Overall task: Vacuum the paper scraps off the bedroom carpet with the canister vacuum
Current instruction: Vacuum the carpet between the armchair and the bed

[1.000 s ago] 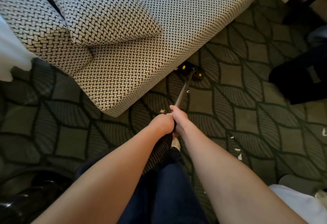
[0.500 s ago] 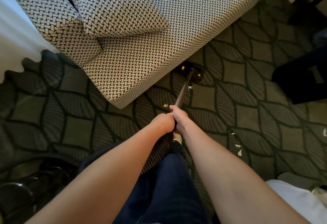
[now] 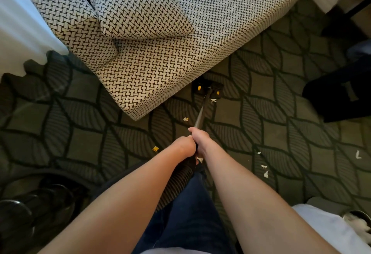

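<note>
Both hands grip the vacuum wand side by side: my left hand sits just behind and left of my right hand. The wand slopes away to the black floor head with yellow wheels, which lies on the leaf-patterned carpet against the sofa's front edge. White paper scraps lie right beside the head, left of the wand and to my right. A yellow scrap lies left of my hands. The ribbed hose runs back under my arms.
A woven black-and-white sofa with a matching cushion fills the top. A white curtain hangs at the left. Dark shiny object at the lower left, dark bag at the right, another scrap far right.
The view has shifted so the sofa sits lower and further right in frame. The floor head stays at the sofa's edge, and both hands keep their hold on the wand.
</note>
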Demonstrator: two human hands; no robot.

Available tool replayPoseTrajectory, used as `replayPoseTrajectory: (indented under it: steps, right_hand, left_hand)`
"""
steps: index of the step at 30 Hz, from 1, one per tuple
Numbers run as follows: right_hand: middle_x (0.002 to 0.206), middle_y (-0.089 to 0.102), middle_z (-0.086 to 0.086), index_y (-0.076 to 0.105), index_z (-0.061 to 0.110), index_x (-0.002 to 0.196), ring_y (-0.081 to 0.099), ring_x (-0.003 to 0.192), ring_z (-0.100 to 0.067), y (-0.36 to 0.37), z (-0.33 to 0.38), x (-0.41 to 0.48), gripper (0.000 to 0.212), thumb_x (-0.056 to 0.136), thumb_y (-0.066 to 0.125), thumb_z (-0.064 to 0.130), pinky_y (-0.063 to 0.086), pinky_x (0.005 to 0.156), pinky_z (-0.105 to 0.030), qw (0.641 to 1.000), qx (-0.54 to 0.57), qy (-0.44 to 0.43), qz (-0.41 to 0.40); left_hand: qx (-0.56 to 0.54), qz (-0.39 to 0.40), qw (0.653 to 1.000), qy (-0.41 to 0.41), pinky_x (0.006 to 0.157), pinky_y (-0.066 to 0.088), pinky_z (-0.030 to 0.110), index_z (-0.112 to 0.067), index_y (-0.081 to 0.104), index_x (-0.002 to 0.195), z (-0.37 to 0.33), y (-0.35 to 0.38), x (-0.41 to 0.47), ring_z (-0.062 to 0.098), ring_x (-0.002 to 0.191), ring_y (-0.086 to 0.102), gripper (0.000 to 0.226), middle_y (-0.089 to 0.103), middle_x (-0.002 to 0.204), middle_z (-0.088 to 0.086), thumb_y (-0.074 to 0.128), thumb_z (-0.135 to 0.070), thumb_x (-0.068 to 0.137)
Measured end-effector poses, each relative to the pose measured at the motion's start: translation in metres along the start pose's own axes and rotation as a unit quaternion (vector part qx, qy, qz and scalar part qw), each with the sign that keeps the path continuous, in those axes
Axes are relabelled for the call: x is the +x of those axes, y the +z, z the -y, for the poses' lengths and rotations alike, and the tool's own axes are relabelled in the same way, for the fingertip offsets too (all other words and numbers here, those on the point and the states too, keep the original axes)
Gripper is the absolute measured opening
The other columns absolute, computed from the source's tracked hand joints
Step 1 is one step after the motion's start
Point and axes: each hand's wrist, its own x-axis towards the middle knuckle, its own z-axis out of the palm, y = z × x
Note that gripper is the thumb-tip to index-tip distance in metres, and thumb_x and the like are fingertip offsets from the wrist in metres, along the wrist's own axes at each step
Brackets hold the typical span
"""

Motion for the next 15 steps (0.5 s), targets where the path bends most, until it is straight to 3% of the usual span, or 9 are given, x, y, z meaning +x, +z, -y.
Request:
replayPoseTrajectory:
  steps: [2, 3, 5, 6, 8, 10, 13, 15]
  right_hand:
    - [0.100, 0.063, -0.010, 0.054, 0.012, 0.134, 0.057, 0.080, -0.026, -0.005, -0.002, -0.003, 0.047, 0.095, 0.055, 0.039, 0.050, 0.074, -0.040, 1.000, -0.015, 0.003, -0.002]
    - [0.096, 0.062, -0.011, 0.055, 0.012, 0.133, 0.056, 0.079, -0.027, -0.008, -0.001, -0.005, 0.047, 0.095, 0.055, 0.039, 0.050, 0.072, -0.041, 1.000, -0.026, 0.005, -0.004]
    - [0.090, 0.058, -0.010, 0.054, 0.011, 0.133, 0.052, 0.072, -0.028, -0.015, -0.001, -0.011, 0.046, 0.096, 0.053, 0.039, 0.045, 0.058, -0.040, 0.998, -0.056, 0.004, -0.010]
    - [0.089, 0.056, -0.011, 0.053, 0.011, 0.134, 0.049, 0.069, -0.028, -0.019, -0.001, -0.014, 0.046, 0.097, 0.052, 0.039, 0.041, 0.052, -0.039, 0.997, -0.071, 0.003, -0.016]
    - [0.093, 0.056, -0.013, 0.052, 0.010, 0.134, 0.049, 0.068, -0.027, -0.027, -0.003, -0.018, 0.045, 0.099, 0.051, 0.038, 0.036, 0.049, -0.036, 0.996, -0.090, 0.006, -0.021]
    - [0.102, 0.061, -0.014, 0.055, 0.010, 0.131, 0.054, 0.073, -0.029, -0.035, -0.007, -0.021, 0.045, 0.098, 0.051, 0.040, 0.039, 0.050, -0.036, 0.995, -0.094, 0.014, -0.016]
    - [0.108, 0.064, -0.017, 0.057, 0.012, 0.128, 0.059, 0.081, -0.032, -0.044, -0.016, -0.024, 0.045, 0.097, 0.050, 0.045, 0.041, 0.050, -0.038, 0.995, -0.099, 0.027, -0.008]
    - [0.107, 0.065, -0.017, 0.057, 0.012, 0.127, 0.060, 0.082, -0.032, -0.050, -0.020, -0.026, 0.045, 0.097, 0.049, 0.045, 0.042, 0.050, -0.037, 0.994, -0.103, 0.026, -0.003]
  left_hand:
    - [0.036, -0.005, 0.999, 0.020, 0.107, 0.030, 0.018, -0.001, 0.038, 0.140, -0.013, -0.005, 0.001, 0.026, 0.138, 0.035, 0.041, 0.043, 0.145, 0.014, 0.035, -0.016, 0.103]
    - [0.090, 0.043, 0.995, 0.025, 0.111, 0.029, 0.023, -0.003, 0.042, 0.138, -0.022, -0.005, 0.008, 0.027, 0.138, 0.036, 0.040, 0.045, 0.143, 0.013, 0.040, -0.017, 0.101]
    - [0.192, 0.073, 0.979, -0.005, 0.117, 0.023, 0.039, -0.008, 0.048, 0.132, -0.034, -0.004, 0.018, 0.027, 0.134, 0.041, 0.040, 0.052, 0.137, 0.011, 0.052, -0.021, 0.094]
    - [0.193, 0.026, 0.980, -0.030, 0.117, 0.023, 0.041, -0.009, 0.049, 0.132, -0.037, -0.005, 0.014, 0.027, 0.133, 0.043, 0.042, 0.054, 0.136, 0.010, 0.054, -0.022, 0.093]
    - [0.083, -0.007, 0.996, -0.035, 0.118, 0.020, 0.036, -0.007, 0.043, 0.139, -0.047, 0.001, 0.027, 0.026, 0.136, 0.040, 0.044, 0.049, 0.140, 0.010, 0.049, -0.019, 0.096]
    - [0.037, -0.009, 0.999, -0.031, 0.119, 0.016, 0.033, -0.006, 0.039, 0.141, -0.051, -0.003, 0.017, 0.024, 0.139, 0.035, 0.044, 0.046, 0.143, 0.009, 0.043, -0.018, 0.099]
    - [0.061, 0.050, 0.997, -0.008, 0.119, 0.018, 0.036, -0.015, 0.050, 0.134, -0.070, 0.003, 0.024, 0.021, 0.134, 0.041, 0.040, 0.053, 0.135, 0.002, 0.049, -0.026, 0.096]
    - [0.044, 0.042, 0.998, 0.009, 0.118, 0.021, 0.038, -0.016, 0.053, 0.130, -0.081, 0.003, 0.022, 0.021, 0.131, 0.045, 0.039, 0.056, 0.131, 0.002, 0.053, -0.026, 0.093]
